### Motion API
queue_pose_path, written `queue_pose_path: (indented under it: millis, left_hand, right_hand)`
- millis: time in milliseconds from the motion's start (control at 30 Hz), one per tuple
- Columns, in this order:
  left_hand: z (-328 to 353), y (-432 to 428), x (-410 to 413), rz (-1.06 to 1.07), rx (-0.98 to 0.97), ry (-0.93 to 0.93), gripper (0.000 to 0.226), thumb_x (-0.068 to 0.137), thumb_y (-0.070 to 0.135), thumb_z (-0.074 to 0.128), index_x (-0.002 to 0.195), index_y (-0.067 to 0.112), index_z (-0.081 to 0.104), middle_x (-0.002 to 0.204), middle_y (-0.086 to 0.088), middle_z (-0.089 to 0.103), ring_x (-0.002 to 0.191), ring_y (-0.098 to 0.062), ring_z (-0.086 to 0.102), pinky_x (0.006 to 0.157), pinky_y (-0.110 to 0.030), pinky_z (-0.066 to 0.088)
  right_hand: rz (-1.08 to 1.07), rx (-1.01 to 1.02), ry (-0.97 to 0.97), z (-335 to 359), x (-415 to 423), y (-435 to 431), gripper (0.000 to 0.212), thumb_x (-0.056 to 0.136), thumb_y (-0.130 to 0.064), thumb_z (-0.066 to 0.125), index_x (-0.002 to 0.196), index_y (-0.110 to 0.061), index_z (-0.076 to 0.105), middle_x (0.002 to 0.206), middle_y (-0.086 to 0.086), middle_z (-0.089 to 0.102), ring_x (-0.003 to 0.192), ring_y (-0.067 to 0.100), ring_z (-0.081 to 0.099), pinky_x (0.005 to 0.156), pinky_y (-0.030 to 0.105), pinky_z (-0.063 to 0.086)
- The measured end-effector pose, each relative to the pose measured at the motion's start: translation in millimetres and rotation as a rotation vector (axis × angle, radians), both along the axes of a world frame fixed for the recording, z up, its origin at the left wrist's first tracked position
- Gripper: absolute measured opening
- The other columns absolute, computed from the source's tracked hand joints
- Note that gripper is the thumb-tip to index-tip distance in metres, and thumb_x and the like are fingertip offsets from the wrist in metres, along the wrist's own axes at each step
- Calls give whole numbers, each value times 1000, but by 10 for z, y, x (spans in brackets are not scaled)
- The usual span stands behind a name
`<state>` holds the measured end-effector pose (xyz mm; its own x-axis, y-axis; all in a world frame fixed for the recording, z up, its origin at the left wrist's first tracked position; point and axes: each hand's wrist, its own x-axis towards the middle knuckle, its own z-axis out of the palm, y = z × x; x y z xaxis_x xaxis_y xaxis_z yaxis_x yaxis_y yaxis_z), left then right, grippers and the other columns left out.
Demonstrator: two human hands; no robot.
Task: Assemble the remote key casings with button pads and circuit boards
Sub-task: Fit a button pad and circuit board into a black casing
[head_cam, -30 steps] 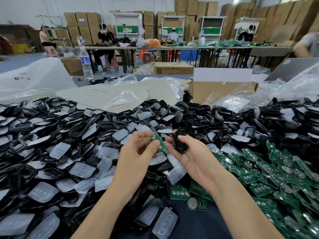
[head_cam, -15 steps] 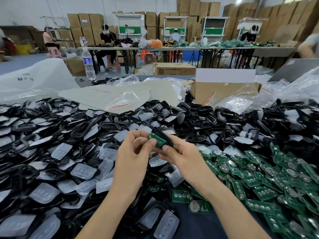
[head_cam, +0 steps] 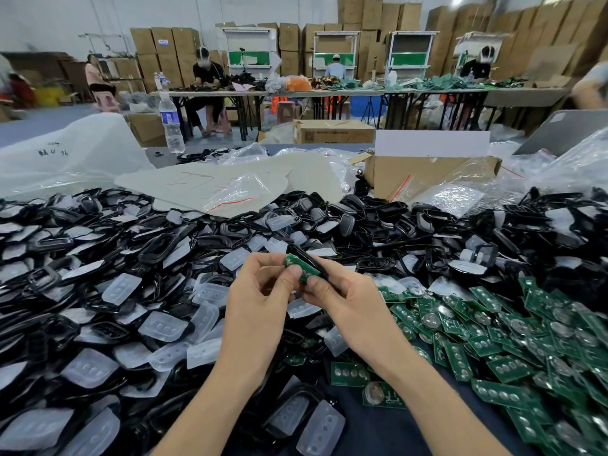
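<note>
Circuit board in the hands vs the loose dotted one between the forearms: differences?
Pose: the held board is tilted in the air; the loose board lies flat on the tabletop.
Contact: left hand and right hand pinch the held board against a black casing; no hand touches the loose board.
View: the hands hide part of the held board; the loose board shows its full row of round contacts.
Shared: both green, rectangular.

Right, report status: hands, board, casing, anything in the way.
Left hand pinching green circuit board. Right hand gripping black casing. Board laid against casing, seating unclear. Loose button pads piled below, nothing between hands.
</note>
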<state>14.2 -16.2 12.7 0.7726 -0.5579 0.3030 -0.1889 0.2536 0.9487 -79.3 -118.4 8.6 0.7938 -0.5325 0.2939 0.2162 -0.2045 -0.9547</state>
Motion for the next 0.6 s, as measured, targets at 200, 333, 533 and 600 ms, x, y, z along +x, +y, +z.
queue_pose_path:
  millis: [200,333,533,600]
  left_hand:
    - [-25,-2,-15,70,44,-90,13,95,19,67,95,31,62,94,6,73,90,-10,70,74,-24,57]
    - [-19,-6,-3,105,80,-113,12,94,22,68,95,31,60,107,-6,68,94,-15,68,76,-24,56]
    - [-34,2,-5,124,118,-120,11,92,26,70,99,26,61,104,1,70,92,-11,68,79,-30,56]
    - [-40,4,0,127,123,-108,13,91,30,70,100,28,61,103,3,70,93,-11,68,78,-29,54]
  right_hand:
    - [-12,-5,-5,13,-1,25,39,103,-6,53,120,-38,67,112,-9,75,109,10,70,91,22,55]
    - [6,15,-26,28,-14,43,40,104,-5,52,119,-38,68,113,-11,75,110,10,70,91,19,54]
    - [26,19,-28,44,-18,46,46,103,-3,52,113,-45,69,111,-11,76,109,10,70,90,20,55]
    - [32,16,-33,48,-21,48,49,103,-4,53,110,-48,71,110,-10,76,109,10,70,90,20,55]
